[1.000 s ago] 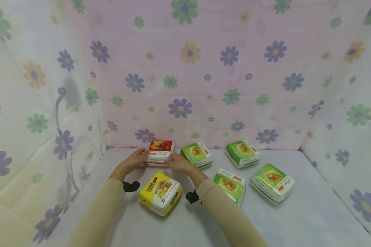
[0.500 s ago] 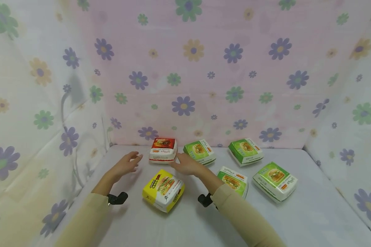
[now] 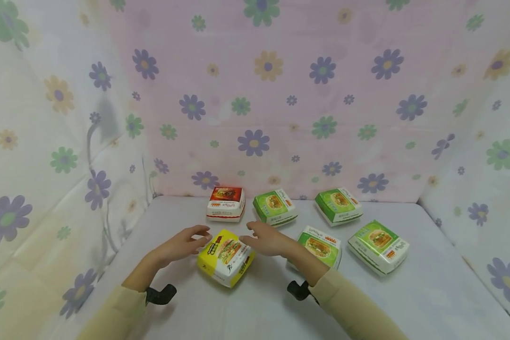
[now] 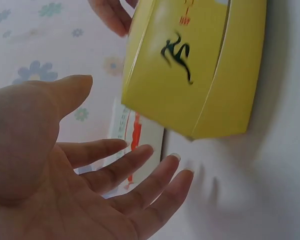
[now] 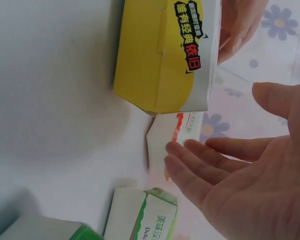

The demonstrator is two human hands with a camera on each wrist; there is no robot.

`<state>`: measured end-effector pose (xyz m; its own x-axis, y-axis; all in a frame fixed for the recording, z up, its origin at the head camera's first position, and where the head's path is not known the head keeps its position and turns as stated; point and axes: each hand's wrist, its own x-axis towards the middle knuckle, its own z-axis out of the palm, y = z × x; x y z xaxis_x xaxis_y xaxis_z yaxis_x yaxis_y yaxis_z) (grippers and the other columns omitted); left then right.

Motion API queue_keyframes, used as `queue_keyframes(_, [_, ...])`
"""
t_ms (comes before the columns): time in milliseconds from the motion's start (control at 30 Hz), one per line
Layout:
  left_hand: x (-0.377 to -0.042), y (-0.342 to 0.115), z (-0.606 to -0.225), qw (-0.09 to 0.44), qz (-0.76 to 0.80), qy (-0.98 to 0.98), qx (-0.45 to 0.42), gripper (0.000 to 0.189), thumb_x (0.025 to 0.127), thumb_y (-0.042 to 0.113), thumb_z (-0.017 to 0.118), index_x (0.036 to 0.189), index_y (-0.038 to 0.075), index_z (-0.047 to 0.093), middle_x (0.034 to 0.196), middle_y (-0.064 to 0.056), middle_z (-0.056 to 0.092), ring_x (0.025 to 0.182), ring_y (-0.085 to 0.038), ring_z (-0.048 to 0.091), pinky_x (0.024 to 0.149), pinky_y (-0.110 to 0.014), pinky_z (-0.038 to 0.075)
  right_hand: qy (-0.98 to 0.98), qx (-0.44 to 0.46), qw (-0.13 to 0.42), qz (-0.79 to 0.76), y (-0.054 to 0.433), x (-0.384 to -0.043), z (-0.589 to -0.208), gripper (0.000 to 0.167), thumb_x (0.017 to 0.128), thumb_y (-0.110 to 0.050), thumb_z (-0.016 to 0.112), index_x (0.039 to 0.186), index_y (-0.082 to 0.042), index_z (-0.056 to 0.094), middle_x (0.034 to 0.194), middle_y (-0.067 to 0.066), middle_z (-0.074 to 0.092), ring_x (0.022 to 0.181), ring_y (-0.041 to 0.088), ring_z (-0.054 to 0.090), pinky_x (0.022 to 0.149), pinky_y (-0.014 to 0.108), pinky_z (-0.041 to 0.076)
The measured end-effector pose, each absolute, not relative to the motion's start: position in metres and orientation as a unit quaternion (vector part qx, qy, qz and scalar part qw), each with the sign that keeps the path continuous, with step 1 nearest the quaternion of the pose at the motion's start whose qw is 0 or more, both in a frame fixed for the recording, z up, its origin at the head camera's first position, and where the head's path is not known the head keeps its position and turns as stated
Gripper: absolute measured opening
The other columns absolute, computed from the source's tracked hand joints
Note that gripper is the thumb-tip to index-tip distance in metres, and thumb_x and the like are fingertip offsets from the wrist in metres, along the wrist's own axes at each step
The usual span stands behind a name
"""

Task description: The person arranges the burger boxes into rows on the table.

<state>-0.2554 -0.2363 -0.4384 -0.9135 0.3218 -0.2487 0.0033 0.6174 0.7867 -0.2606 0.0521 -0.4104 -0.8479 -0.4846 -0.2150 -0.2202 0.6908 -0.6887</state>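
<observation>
A yellow and white burger box [image 3: 226,259] sits on the table between my two hands, a printed burger on its lid. To its left, my left hand [image 3: 180,246] hovers with its fingers spread; the left wrist view shows a gap between them and the yellow box [image 4: 190,70]. On the other side is my right hand [image 3: 269,240], its fingers loosely extended near the box's upper right corner. In the right wrist view the palm stands apart from the yellow box [image 5: 165,55]. Behind them a red and white burger box [image 3: 225,205] stands untouched by either hand.
Green and white burger boxes stand to the right: one beside the red box [image 3: 275,208], one at the back [image 3: 338,206], one partly behind my right forearm [image 3: 318,246], and one farthest right [image 3: 379,246]. A flowered cloth [image 3: 280,141] rises behind the white table [image 3: 246,316].
Both hands have left the red box, which stays at the back by the cloth. They have come nearer, to either side of the yellow box. The head view has shifted slightly.
</observation>
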Motion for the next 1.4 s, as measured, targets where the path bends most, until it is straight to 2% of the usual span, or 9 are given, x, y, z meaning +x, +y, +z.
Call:
queue_keyframes(200, [-0.244, -0.232, -0.442, 0.188, 0.411, 0.886, 0.104, 0.063, 0.104, 0.044, 0.057, 0.151, 0.004, 0.046, 0.147, -0.018, 0.053, 0.128, -0.039, 0.055, 0.101, -0.054, 0.051, 0.886, -0.219, 0.201, -0.355, 0.066, -0.248, -0.415, 0.064, 0.105, -0.041, 0.055, 0.152, 0.000, 0.042, 0.153, 0.017, 0.047, 0.137, 0.035, 0.050, 0.110, 0.052, 0.045])
queue_keyframes(367, [-0.237, -0.229, -0.441, 0.192, 0.406, 0.888, 0.099, 0.064, 0.102, 0.046, 0.060, 0.150, 0.005, 0.047, 0.149, -0.018, 0.052, 0.129, -0.040, 0.054, 0.100, -0.055, 0.051, 0.876, -0.246, 0.218, -0.353, 0.077, -0.243, -0.421, 0.064, 0.104, -0.037, 0.057, 0.153, 0.001, 0.041, 0.153, 0.017, 0.047, 0.139, 0.035, 0.047, 0.113, 0.052, 0.041])
queue_keyframes(733, [-0.237, -0.225, -0.446, 0.203, 0.405, 0.886, 0.097, 0.066, 0.101, 0.049, 0.061, 0.150, 0.008, 0.049, 0.147, -0.019, 0.051, 0.127, -0.040, 0.054, 0.097, -0.056, 0.052, 0.867, -0.272, 0.215, -0.357, 0.076, -0.246, -0.437, 0.071, 0.093, -0.024, 0.074, 0.151, 0.002, 0.042, 0.149, 0.017, 0.052, 0.137, 0.034, 0.050, 0.113, 0.051, 0.041])
queue_keyframes(1067, [-0.238, -0.221, -0.448, 0.200, 0.404, 0.888, 0.091, 0.065, 0.100, 0.050, 0.061, 0.149, 0.008, 0.051, 0.147, -0.017, 0.051, 0.125, -0.037, 0.055, 0.098, -0.056, 0.051, 0.879, -0.277, 0.186, -0.339, 0.065, -0.249, -0.445, 0.049, 0.091, -0.023, 0.077, 0.134, -0.005, 0.060, 0.124, 0.002, 0.066, 0.119, 0.021, 0.060, 0.103, 0.042, 0.049])
queue_keyframes(1400, [-0.238, -0.221, -0.448, 0.202, 0.407, 0.887, 0.088, 0.065, 0.101, 0.051, 0.061, 0.149, 0.008, 0.051, 0.149, -0.020, 0.049, 0.126, -0.039, 0.053, 0.100, -0.058, 0.050, 0.879, -0.276, 0.183, -0.343, 0.063, -0.249, -0.447, 0.044, 0.091, -0.022, 0.077, 0.130, -0.006, 0.062, 0.121, 0.002, 0.066, 0.115, 0.021, 0.060, 0.099, 0.041, 0.051])
